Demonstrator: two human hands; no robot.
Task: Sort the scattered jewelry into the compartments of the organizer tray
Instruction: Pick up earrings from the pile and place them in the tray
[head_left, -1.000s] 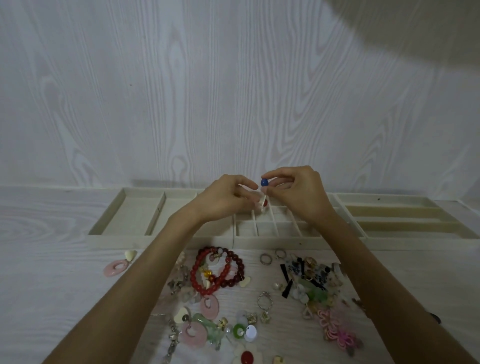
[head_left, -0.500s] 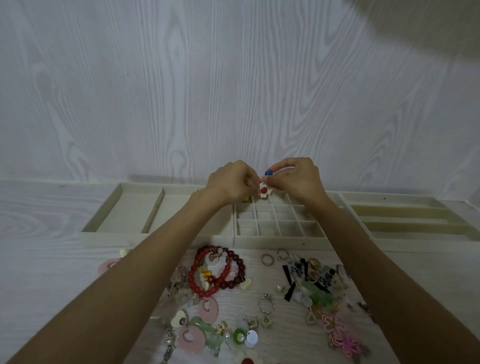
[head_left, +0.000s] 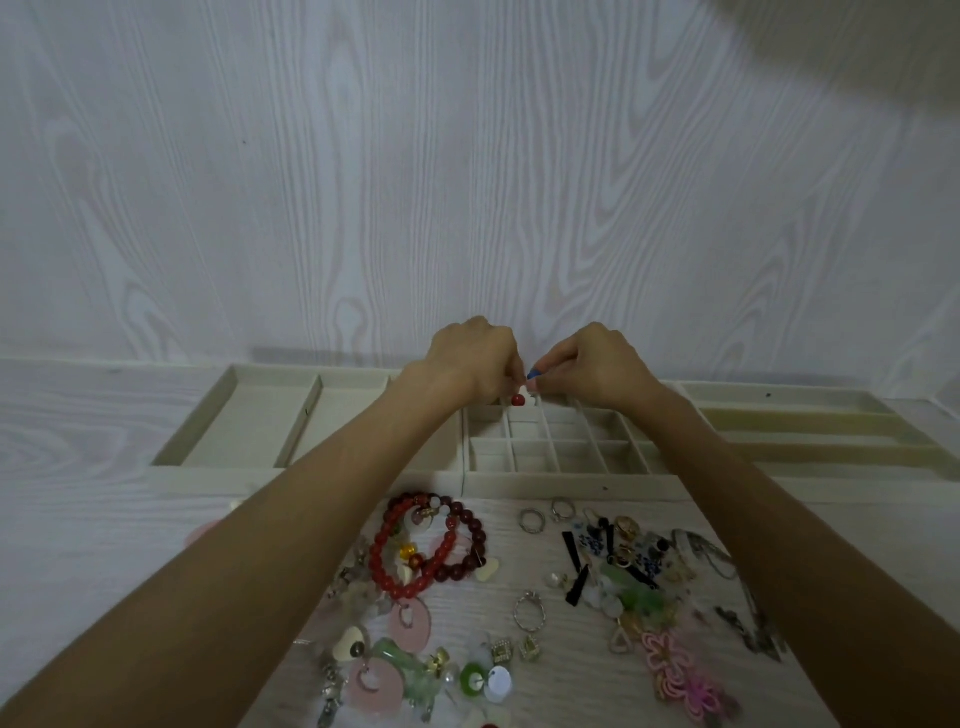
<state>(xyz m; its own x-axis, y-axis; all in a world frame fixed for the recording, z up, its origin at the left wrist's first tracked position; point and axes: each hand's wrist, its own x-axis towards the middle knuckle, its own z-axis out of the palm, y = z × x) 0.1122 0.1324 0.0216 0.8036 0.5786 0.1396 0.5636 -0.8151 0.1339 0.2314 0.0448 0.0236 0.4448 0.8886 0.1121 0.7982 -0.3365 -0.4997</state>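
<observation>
Two bare hands meet over the back row of the small grid compartments of a cream organizer tray (head_left: 571, 486) that lies along the far edge of a pale wood-grain counter (head_left: 78, 519). The left hand (head_left: 470, 358) and the right hand (head_left: 597, 364) both have fingers curled, pinching between them a small flower-shaped piece with a red bead centre (head_left: 518, 399); a blue spot (head_left: 533, 373) shows at the right fingertips, though whether it is a nail or a bead cannot be told. The piece hangs just above the grid's far-left cells, at about 12 o'clock from the pile of loose jewelry. Nearer the camera, a red bead bracelet (head_left: 400, 551) overlaps a darker one (head_left: 467, 545) at 6 o'clock from the hands. Silver rings (head_left: 532, 519) lie just beside the tray's front wall. Pink discs (head_left: 413, 623), a green disc (head_left: 474, 682) and a pink knotted cord ornament (head_left: 675, 670) lie toward 5 and 7 o'clock.
</observation>
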